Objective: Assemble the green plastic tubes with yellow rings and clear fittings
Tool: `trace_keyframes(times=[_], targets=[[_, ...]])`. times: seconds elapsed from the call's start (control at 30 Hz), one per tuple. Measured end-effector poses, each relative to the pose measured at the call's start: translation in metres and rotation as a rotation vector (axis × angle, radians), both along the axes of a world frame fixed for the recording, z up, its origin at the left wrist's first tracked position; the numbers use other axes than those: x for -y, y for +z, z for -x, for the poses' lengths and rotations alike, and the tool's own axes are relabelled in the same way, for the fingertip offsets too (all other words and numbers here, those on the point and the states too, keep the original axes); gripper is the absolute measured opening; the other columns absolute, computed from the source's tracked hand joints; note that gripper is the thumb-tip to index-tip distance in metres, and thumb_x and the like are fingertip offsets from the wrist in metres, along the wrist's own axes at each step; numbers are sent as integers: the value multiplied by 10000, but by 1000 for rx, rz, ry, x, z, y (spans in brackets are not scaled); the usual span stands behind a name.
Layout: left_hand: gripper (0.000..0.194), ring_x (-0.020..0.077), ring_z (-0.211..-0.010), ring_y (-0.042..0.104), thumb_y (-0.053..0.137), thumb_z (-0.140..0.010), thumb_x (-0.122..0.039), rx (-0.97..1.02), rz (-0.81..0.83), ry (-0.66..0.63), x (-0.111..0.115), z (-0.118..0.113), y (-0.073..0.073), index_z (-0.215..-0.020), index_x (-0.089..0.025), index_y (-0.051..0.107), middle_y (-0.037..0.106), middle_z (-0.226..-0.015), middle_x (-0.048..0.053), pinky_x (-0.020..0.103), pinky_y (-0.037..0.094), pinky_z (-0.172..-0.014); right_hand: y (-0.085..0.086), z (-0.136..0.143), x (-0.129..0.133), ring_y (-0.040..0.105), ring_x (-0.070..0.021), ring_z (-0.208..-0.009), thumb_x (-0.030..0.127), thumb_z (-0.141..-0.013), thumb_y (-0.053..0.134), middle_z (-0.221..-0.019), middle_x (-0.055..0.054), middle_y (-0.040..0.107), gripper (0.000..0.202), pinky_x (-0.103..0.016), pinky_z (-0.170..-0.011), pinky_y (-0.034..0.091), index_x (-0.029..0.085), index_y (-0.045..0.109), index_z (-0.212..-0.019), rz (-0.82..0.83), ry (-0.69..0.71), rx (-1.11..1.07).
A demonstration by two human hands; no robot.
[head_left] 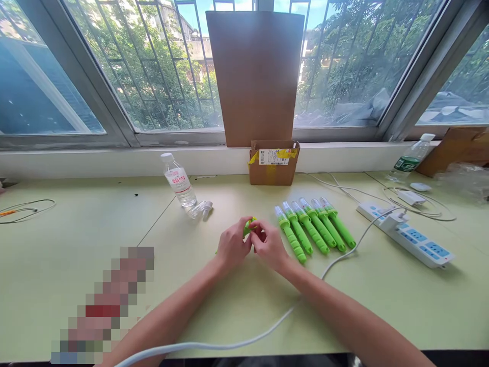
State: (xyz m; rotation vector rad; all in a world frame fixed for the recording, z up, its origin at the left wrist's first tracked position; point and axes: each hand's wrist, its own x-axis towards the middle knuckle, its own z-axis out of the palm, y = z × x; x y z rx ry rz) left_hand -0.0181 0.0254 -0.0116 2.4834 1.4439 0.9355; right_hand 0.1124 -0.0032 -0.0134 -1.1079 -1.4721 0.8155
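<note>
Near the middle of the pale green table (pixel 183 300), my left hand (pixel 232 244) is closed around a small green piece (pixel 248 227), mostly hidden by the fingers. My right hand (pixel 268 245) meets it from the right, its thumb and fingers pinched at the same green piece. Several green sticks with clear tips (pixel 313 229) lie side by side, slanted, just right of my right hand. A little green also shows at the left edge of my left hand.
A water bottle (pixel 179 181) leans at the back left, with small clear pieces (pixel 202 209) by its base. A cardboard box (pixel 273 176) stands at the back. At right lie a power strip (pixel 412 237) and cables; a white cable (pixel 237 345) passes under my right forearm.
</note>
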Motion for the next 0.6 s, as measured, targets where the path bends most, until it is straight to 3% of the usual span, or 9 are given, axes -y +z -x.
trace_keyframes(times=[0.07,0.37,0.6], targets=[[357,149,-615,595,493,-801,-197,11,7,3,0,-1,1,-1156,-234,479,675,-816,1,238,407,-580,-2,-1,-1,537,-108,-494,222,-817,505,-627,29,540,121,-215,-449,434,192,558,-921,-25,-36,15],[320,98,-508,492,508,-840,-304,112,65,-65,-1,6,5,-1146,-216,476,635,-727,-19,212,388,-554,-6,-23,-11,516,-105,-495,367,-831,575,-603,56,500,221,-212,-457,410,218,496,-975,-38,37,121],[320,78,-513,442,531,-842,-351,233,205,-217,-2,9,16,-1113,-185,501,580,-661,-38,191,353,-525,-3,-38,-18,452,-80,-483,422,-773,655,-610,61,484,299,-201,-452,375,217,525,-947,-55,175,191]])
